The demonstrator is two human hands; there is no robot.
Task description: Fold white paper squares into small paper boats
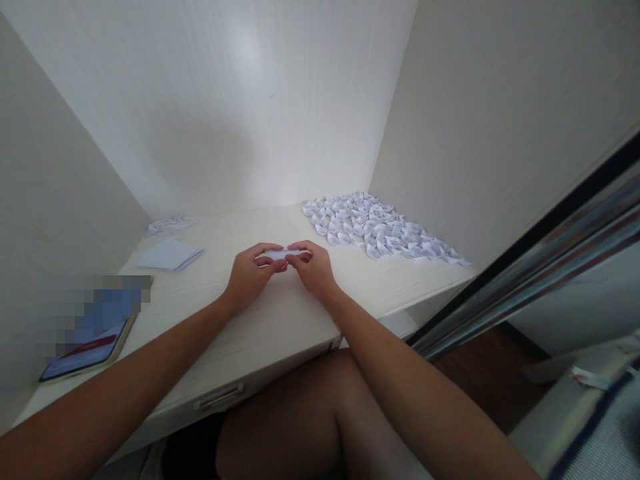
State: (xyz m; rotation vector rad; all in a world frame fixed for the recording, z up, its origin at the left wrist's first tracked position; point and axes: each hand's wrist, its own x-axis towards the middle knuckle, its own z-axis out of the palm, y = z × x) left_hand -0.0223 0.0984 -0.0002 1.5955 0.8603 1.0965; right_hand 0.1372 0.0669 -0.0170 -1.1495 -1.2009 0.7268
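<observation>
Between my two hands, just above the white desk (200, 333), is a small folded piece of white paper (277, 255). My left hand (255, 270) pinches its left end with thumb and fingers. At the other end, my right hand (313, 267) grips it the same way, and the fingertips of both hands nearly meet. Much of the paper is hidden behind the fingers. A stack of flat white paper sheets (170, 255) lies to the left of my left hand. Beyond my right hand spreads a large group of small folded white paper pieces (370, 223), set close together in rows.
At the left edge of the desk lies a phone (95, 353) with its screen lit, partly blurred. Thin white paper strips (173, 223) sit in the back left corner. Walls close in the desk at the back and both sides. A drawer handle (220, 397) is on the front.
</observation>
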